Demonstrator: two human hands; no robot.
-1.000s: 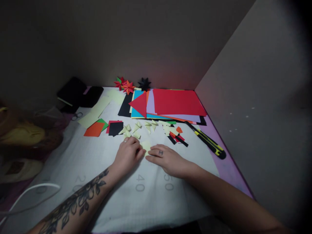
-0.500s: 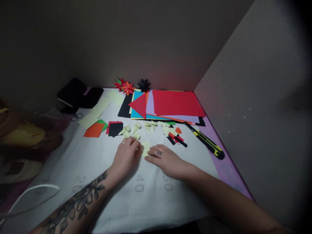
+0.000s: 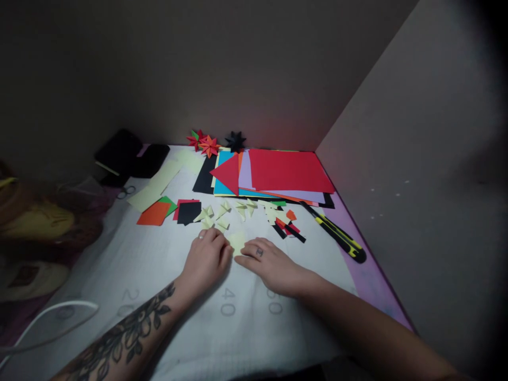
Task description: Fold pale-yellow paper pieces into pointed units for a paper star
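A small pale yellow piece of paper (image 3: pixel 237 242) lies on the table between my hands. My left hand (image 3: pixel 208 256), fingers curled, grips its left side. My right hand (image 3: pixel 270 266) has thumb and fingers closed on its right edge; part of the paper is hidden under the fingertips. Just beyond are several folded pale yellow paper pieces (image 3: pixel 224 209). To their left sit small black paper squares (image 3: pixel 189 212) over red ones, and an orange paper square (image 3: pixel 154 214) over green. Paper scraps (image 3: pixel 284 219) lie past my right hand.
A yellow-and-black box cutter (image 3: pixel 337 234) rests at the right edge. Large coloured sheets, red paper (image 3: pixel 291 170) on top, are stacked at the back. Folded paper stars (image 3: pixel 209 146) stand by the wall. Scissors (image 3: pixel 126 192) and a white cable (image 3: pixel 59 304) are on the left.
The whole view has shifted very slightly. Both hands stay on the pale yellow paper, with only a small movement of the left fingers.
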